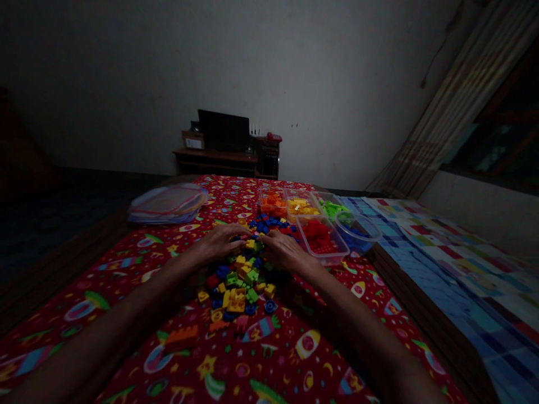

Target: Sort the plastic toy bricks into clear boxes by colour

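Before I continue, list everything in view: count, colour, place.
Plastic building bricks: uncountable, multicoloured, heaped centrally
Long plastic brick: one, orange, front left
Rectangular plastic boxes: four, clear, behind heap's right
Round plastic tub: one, clear, at boxes' right
Flat plastic lids: count unclear, translucent, stacked left
Printed tablecloth: one, red, beneath these
Wooden desk: one, brown, by pale wall
Flat screen: one, black, on desk
Small desk items: several, mixed colours, around screen
Checked bedding: count unclear, multicoloured, right
Hanging curtain: one, pale, upper right
Left hand: one, bare, heap's left
Right hand: one, bare, heap's right
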`<state>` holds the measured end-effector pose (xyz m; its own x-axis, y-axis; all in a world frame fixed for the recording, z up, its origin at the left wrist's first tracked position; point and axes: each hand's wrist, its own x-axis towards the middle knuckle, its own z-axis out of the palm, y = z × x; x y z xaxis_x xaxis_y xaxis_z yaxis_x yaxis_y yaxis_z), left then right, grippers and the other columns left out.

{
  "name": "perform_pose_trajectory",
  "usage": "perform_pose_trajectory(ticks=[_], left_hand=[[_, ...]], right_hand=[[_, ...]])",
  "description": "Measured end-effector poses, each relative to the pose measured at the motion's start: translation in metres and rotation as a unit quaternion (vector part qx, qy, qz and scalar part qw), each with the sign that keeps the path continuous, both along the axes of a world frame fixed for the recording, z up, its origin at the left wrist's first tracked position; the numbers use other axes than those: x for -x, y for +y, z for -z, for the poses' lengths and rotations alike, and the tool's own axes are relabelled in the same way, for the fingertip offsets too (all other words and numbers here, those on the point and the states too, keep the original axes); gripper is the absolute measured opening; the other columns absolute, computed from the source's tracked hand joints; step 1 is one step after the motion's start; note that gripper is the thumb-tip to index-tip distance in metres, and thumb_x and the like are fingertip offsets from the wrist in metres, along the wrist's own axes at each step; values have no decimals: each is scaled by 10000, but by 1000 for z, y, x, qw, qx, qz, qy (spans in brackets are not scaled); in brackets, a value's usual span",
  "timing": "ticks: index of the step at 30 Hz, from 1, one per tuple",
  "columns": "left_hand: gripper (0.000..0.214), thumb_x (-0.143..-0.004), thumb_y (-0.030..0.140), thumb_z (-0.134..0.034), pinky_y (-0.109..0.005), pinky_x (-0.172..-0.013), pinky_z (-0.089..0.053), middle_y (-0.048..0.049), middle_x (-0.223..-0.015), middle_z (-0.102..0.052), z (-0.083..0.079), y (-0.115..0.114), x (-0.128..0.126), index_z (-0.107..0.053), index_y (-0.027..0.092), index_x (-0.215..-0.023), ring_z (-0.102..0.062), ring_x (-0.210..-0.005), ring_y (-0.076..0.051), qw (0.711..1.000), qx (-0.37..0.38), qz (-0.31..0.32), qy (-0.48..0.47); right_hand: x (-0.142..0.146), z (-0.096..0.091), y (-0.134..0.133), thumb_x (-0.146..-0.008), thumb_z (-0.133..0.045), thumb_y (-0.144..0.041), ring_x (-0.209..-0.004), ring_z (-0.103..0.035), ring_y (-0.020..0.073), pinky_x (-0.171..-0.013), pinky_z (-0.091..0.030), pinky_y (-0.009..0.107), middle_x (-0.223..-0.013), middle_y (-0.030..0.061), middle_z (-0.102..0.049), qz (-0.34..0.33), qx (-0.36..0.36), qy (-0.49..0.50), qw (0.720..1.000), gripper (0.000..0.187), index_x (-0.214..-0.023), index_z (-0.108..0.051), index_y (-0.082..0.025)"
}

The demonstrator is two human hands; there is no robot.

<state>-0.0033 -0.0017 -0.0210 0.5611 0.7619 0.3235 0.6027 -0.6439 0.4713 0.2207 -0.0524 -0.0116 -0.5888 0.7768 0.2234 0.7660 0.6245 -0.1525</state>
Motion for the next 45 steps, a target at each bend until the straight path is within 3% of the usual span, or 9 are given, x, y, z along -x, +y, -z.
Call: perform_pose_trajectory(ticks=[8,11,14,18,22,26,32,39,45], left_hand=[[361,-836,343,-474,-387,-971,-450,-64,-1168,-674,0,-5,-6,-661,213,-1116,-595,-1086,-242,999,-34,-15,-5],[405,-845,248,-441,-405,-1032,-406,-82,-1257,-619,10,-4,-11,-607,210,-1212,-529,-1182,-233,995,-92,41,-15],[406,-841,173,-427,-377,-997,-436,-73,-1171,-658,19,-4,-16,-620,235,-1193,-566,-1114,-210,992,-99,73,4],[282,-822,199,-504,-338,-896,-481,-69,-1016,-696,18,-6,-18,-688,222,-1034,-610,-977,-206,994,-93,49,19],[253,-830,229,-474,-322,-848,-486,-62,-926,-703,9,-7,-16,-715,201,-902,-626,-902,-202,998,-67,11,0],[267,-818,285,-519,-334,-909,-465,-57,-1033,-696,8,-7,-15,-705,222,-999,-609,-987,-213,998,-51,28,12],[240,-817,225,-528,-340,-906,-462,-78,-1012,-692,16,-7,-16,-701,199,-983,-603,-978,-212,994,-81,34,64],[288,-808,201,-557,-354,-964,-430,-73,-1180,-631,16,-9,-15,-684,245,-1063,-539,-1131,-222,989,-99,56,98],[254,-793,314,-550,-413,-931,-456,-73,-1032,-688,7,-13,-21,-654,202,-997,-620,-996,-235,999,-46,14,-6]], right_hand=[[-3,4,-2,-860,-530,-161,-947,-531,204,-779,-417,288,-1036,128,-566,46,-14,41,998,233,-1090,-560,-137],[0,10,2,-838,-502,-101,-969,-515,214,-788,-414,301,-1075,135,-561,20,-27,40,999,314,-1145,-550,-149],[2,12,5,-837,-459,-81,-918,-534,213,-766,-405,293,-983,119,-601,21,-5,14,1000,309,-1110,-588,-147],[-1,8,2,-825,-502,-132,-949,-528,224,-789,-390,297,-1007,139,-605,31,-20,34,999,247,-1057,-583,-115],[-5,2,4,-788,-503,-116,-811,-527,182,-700,-372,260,-895,67,-606,31,-37,90,995,288,-1074,-523,-147],[-7,0,7,-811,-479,-123,-674,-505,153,-609,-329,235,-764,24,-588,35,-9,110,993,295,-1104,-501,-142],[-6,2,5,-809,-514,-96,-740,-554,158,-644,-329,234,-854,63,-639,-1,-19,90,996,370,-1177,-520,-134],[-3,11,11,-847,-515,-144,-657,-504,129,-593,-288,222,-756,37,-613,-4,-31,137,990,118,-948,-575,-132],[-5,18,17,-845,-530,-151,-669,-530,137,-593,-310,219,-768,38,-622,-25,-21,173,984,135,-973,-571,-144]])
